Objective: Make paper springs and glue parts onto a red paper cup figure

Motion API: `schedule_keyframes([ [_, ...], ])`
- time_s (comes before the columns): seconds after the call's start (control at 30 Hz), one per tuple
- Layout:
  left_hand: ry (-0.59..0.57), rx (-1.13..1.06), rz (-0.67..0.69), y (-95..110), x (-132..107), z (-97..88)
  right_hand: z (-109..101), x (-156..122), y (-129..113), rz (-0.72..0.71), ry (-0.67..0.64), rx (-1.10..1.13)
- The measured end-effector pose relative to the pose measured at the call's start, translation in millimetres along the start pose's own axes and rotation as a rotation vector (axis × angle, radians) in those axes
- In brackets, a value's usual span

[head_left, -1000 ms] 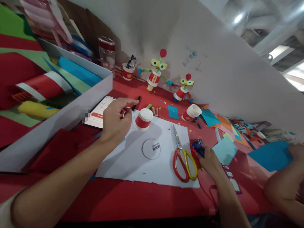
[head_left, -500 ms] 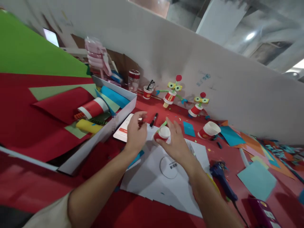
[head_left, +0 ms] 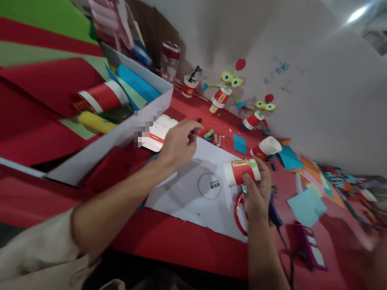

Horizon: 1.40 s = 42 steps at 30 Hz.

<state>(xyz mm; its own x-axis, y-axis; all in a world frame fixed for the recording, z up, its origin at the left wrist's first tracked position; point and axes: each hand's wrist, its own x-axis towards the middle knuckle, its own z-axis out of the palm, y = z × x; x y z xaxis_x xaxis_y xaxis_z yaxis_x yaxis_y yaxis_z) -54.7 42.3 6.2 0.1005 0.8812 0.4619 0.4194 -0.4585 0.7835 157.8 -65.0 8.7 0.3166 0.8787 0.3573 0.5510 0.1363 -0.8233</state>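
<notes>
My right hand (head_left: 257, 189) grips a red and white paper cup (head_left: 241, 171), held on its side above the white sheet (head_left: 184, 189). My left hand (head_left: 178, 143) reaches toward the sheet's far left corner; its fingers are pinched on a black marker (head_left: 195, 125). A clear round disc (head_left: 209, 186) with a barcode sticker lies on the sheet between the hands. A folded green paper spring (head_left: 208, 133) lies just past the marker. Red-handled scissors (head_left: 238, 209) lie partly hidden under my right hand, beside a blue glue gun (head_left: 273, 209).
A phone (head_left: 157, 132) lies left of my left hand beside a white box (head_left: 121, 135) of coloured paper rolls. Two paper-cup robot figures (head_left: 222, 94) stand against the white wall. Another cup (head_left: 266, 148), blue paper (head_left: 306, 205) and scraps litter the red table at right.
My right hand has picked up the cup from the sheet and carried it to the right, tipped on its side. My left hand has moved back to the marker.
</notes>
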Motion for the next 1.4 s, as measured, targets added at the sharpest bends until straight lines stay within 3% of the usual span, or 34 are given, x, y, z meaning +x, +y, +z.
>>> schedule_keyframes([
  [0.17,-0.041,0.028,0.009,2,-3,3.3,-2,-16,0,-0.197,-0.188,-0.231],
  [0.33,-0.047,-0.044,-0.144,5,-2,5.8,5,-16,-12,-0.342,-0.318,-0.352],
  [0.47,-0.048,-0.150,-0.255,6,0,4.6,11,-16,-13,-0.326,-0.353,-0.380],
  [1.07,-0.089,-0.178,-0.304,10,1,1.4,21,-19,-8,-0.398,-0.343,-0.489],
  [1.23,-0.314,-0.228,-0.240,9,2,1.9,21,-22,-7,-0.421,-0.342,-0.501],
  [1.4,-0.828,-0.127,-0.026,3,1,-7.4,23,-24,-1,-0.447,-0.299,-0.558],
])
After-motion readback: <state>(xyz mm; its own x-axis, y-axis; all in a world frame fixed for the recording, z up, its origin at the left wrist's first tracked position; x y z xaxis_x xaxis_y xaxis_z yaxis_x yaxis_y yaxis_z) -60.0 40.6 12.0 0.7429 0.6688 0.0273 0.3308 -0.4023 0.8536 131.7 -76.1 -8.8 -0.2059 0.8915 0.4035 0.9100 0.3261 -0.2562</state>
